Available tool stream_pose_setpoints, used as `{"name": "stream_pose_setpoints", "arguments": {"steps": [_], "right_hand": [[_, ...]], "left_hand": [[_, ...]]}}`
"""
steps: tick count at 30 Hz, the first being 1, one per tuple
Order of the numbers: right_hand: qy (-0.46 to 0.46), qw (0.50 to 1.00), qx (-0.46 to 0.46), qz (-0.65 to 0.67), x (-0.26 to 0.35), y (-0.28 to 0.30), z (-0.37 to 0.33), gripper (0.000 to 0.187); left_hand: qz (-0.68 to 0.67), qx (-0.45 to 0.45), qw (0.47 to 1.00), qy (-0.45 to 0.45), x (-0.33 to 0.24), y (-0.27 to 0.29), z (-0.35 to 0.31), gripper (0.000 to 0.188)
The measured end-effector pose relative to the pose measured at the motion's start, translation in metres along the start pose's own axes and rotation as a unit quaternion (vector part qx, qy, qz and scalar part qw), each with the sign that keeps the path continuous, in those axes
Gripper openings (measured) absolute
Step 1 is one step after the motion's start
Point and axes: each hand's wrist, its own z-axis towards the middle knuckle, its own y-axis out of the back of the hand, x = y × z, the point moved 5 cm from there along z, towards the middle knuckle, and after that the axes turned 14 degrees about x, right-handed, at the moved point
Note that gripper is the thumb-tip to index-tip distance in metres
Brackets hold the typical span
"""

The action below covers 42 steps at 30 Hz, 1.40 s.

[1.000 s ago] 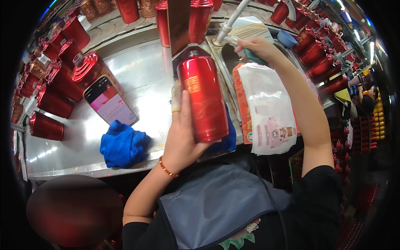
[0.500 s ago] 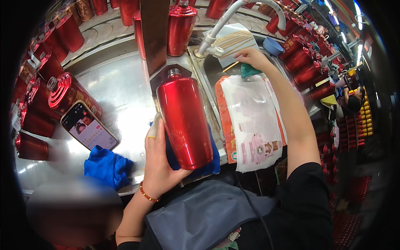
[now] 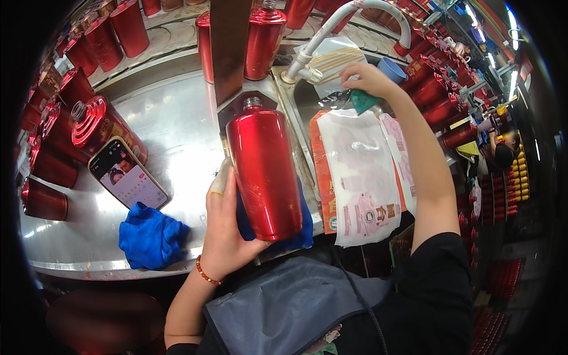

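A glossy red bottle (image 3: pixel 266 177) with a bare threaded neck leans in front of me over a blue cloth (image 3: pixel 305 219). My left hand (image 3: pixel 228 219), with a beige cover on one finger, grips its left side and base. My right hand (image 3: pixel 370 81) is curled above the sink, a flat green piece (image 3: pixel 364 102) like a scraper tucked beneath its fingers. Shiny dark, clear material (image 3: pixel 336 99) shows just below the fingertips; whether they touch it I cannot tell. Near that hand lies a stack of printed white sheets (image 3: pixel 358 154) on an orange-red sheet (image 3: pixel 319 160).
A white curved faucet (image 3: pixel 302 59) rises over the sink, with a blue bowl (image 3: pixel 391 70) behind. To the left, a phone (image 3: pixel 127 171) leans on a red bottle (image 3: pixel 97 124), and a blue cloth (image 3: pixel 151 236) lies crumpled. An upright brown post (image 3: pixel 228 53) stands beyond the held bottle.
My right hand has shifted slightly right and away from me with the green piece. A thin stick seen near its fingertips before no longer shows. My left hand keeps its grip on the bottle.
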Motion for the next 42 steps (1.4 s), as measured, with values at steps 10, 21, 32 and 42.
{"name": "stream_pose_setpoints", "arguments": {"steps": [10, 21, 32, 42], "right_hand": [[-0.034, 0.969, 0.044, 0.241, 0.135, -0.046, -0.137, 0.006], [0.167, 0.938, 0.133, 0.273, 0.263, -0.118, -0.106, 0.027], [0.055, 0.943, 0.068, 0.321, 0.265, -0.134, -0.101, 0.059], [0.027, 0.930, 0.079, 0.358, 0.257, -0.133, -0.101, 0.083]], "left_hand": [[0.051, 0.012, 0.999, 0.001, -0.016, -0.001, 0.004, 0.125], [0.098, -0.113, 0.988, -0.023, -0.031, -0.004, -0.002, 0.118], [0.007, -0.091, 0.996, -0.008, -0.019, -0.009, -0.004, 0.117], [-0.098, -0.045, 0.994, 0.011, -0.028, 0.000, -0.010, 0.114]]}}
